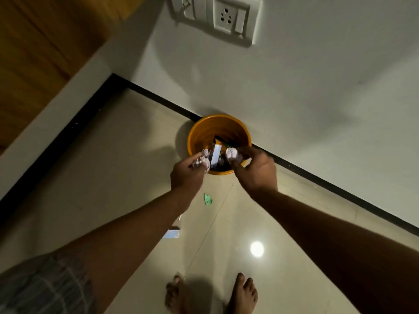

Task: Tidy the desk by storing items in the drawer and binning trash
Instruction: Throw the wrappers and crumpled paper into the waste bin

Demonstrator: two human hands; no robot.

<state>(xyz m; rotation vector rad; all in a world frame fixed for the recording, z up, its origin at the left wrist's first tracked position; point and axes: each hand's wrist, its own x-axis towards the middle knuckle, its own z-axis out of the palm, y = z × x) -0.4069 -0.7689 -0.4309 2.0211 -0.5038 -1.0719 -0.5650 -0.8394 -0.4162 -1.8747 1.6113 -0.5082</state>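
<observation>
Trash bin [205, 130], orange and round, stood on the glossy tiled floor [127, 177] right against the white wall [294, 87] and its black skirting. Held inside: a white flat strip [215, 155] standing on end, something dark with a green edge [223, 141], and more dark clutter at the bottom, too dim to name. No brand, label or writing legible anywhere. Left hand [188, 175] hovered at the near rim, fingers [195, 163] clenched round crumpled pale paper [201, 160]. Right hand [256, 171] hovered at the rim's right side, fingers [251, 152] and thumb pinching a second crumpled paper ball [233, 154] over the opening. Lay loose on the floor short of the bin: a small green scrap [208, 198] between the forearms, and nearer the left forearm a pale flat card [171, 234], its print too blurred to read. Bare feet [243, 293] planted on the tiles below. White socket and switch plate [223, 17] mounted on the wall above; wooden panel [34, 53] at far left.
</observation>
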